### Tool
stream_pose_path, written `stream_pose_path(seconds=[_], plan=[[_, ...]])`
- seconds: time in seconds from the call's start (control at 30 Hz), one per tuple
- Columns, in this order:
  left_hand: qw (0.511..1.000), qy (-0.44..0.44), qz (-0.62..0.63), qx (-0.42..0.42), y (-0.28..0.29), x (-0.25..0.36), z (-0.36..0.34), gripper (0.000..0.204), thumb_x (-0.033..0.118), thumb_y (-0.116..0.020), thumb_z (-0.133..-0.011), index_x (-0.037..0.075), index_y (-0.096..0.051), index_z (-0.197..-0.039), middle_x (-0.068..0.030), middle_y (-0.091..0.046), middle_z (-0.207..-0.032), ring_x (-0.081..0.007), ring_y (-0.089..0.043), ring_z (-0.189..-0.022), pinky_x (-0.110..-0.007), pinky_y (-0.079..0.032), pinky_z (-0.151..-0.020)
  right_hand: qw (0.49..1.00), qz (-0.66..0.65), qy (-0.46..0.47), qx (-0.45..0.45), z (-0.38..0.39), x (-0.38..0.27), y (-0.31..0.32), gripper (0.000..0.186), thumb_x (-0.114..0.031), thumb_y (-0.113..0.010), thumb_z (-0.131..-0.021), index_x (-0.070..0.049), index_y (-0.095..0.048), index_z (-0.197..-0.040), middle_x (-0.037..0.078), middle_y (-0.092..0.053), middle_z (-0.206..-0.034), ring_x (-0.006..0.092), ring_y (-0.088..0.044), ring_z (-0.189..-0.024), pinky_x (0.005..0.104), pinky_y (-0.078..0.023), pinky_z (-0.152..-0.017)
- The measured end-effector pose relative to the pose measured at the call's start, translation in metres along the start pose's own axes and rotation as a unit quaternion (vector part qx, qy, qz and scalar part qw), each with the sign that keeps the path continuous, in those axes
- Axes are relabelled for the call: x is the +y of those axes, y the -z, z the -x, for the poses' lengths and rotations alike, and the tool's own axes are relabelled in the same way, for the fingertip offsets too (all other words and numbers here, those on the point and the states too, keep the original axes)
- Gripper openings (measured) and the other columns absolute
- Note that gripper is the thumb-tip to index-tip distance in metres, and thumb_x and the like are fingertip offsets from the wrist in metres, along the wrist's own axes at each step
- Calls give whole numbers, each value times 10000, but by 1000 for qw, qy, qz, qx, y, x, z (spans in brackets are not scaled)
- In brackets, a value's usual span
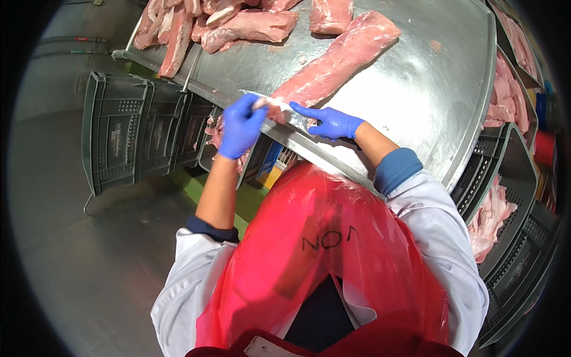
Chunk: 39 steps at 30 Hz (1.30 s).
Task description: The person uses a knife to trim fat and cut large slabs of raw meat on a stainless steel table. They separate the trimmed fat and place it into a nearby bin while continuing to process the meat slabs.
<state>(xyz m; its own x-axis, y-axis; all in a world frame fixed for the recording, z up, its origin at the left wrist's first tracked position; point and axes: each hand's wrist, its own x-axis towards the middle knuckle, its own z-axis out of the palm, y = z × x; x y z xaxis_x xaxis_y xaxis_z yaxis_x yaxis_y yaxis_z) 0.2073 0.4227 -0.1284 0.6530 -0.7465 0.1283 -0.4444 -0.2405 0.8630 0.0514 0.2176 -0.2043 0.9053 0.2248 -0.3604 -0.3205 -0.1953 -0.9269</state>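
A long pork loin point(339, 62) lies slantwise across the steel table, its near end at the front edge. At that end my left hand point(239, 126), in a blue glove, is closed, pinching a bit of the meat. My right hand point(334, 124), gloved in blue too, rests low over the table edge with its index finger stretched toward the loin. Its other fingers curl round what looks like a knife, whose pale, thin blade point(257, 93) shows partly beside the meat. The handle is hidden in my palm.
Several pork pieces point(250, 27) are heaped at the far left of the steel table point(416, 101), and a shorter piece point(331, 15) lies behind the loin. Grey crates point(134, 128) stand at the left. More crates with meat point(491, 214) line the right side. Meat scraps show below the table edge.
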Motion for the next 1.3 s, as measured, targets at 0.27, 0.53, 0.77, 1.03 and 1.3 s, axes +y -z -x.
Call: stream_pose_path(seconds=[0.27, 0.53, 0.77, 1.03, 1.3], plan=[[987, 62, -8, 149, 152, -35, 51, 132, -42, -612, -952, 11, -620, -1073, -41, -672, -1004, -100, -618, -908, -256, -499, -829, 999, 26, -23, -8, 104, 51, -10, 766, -96, -608, -897, -317, -332, -1576, 51, -649, -792, 142, -593, -603, 300, -543, -678], [935, 19, -346, -76, 63, -135, -1, 737, 350, -806, -781, -25, -543, -1358, -288, -580, -1300, -428, -564, -1206, -471, -457, -1032, 883, -288, 36, 370, 129, 86, -9, 808, 22, -541, -943, -229, -189, -1625, -21, -498, -672, 58, -444, -494, 214, -403, -462], [889, 114, -427, -119, -143, -53, -86, 906, 401, -846, -657, -30, -489, -1369, -299, -597, -1226, -450, -600, -1142, -499, -501, -994, 786, -302, 41, 538, 125, 111, -7, 800, 5, -555, -971, -209, -152, -1629, -41, -476, -713, 55, -426, -529, 219, -403, -487], [703, 426, 541, -179, -178, -70, -51, 532, 310, -621, -936, -11, -535, -1352, -204, -651, -1230, -339, -653, -1091, -467, -538, -963, 725, -330, 51, 603, 185, 118, -66, 846, 11, -563, -967, -221, -93, -1631, -25, -487, -681, 62, -432, -481, 221, -422, -447], [837, -392, -288, -252, -232, 6, -77, 813, 313, -786, -748, 41, -430, -1426, -222, -477, -1440, -394, -458, -1346, -520, -384, -1106, 639, -340, 53, 688, 249, 122, -114, 839, 32, -555, -966, -206, -99, -1630, 10, -525, -700, 69, -454, -479, 215, -407, -411]])
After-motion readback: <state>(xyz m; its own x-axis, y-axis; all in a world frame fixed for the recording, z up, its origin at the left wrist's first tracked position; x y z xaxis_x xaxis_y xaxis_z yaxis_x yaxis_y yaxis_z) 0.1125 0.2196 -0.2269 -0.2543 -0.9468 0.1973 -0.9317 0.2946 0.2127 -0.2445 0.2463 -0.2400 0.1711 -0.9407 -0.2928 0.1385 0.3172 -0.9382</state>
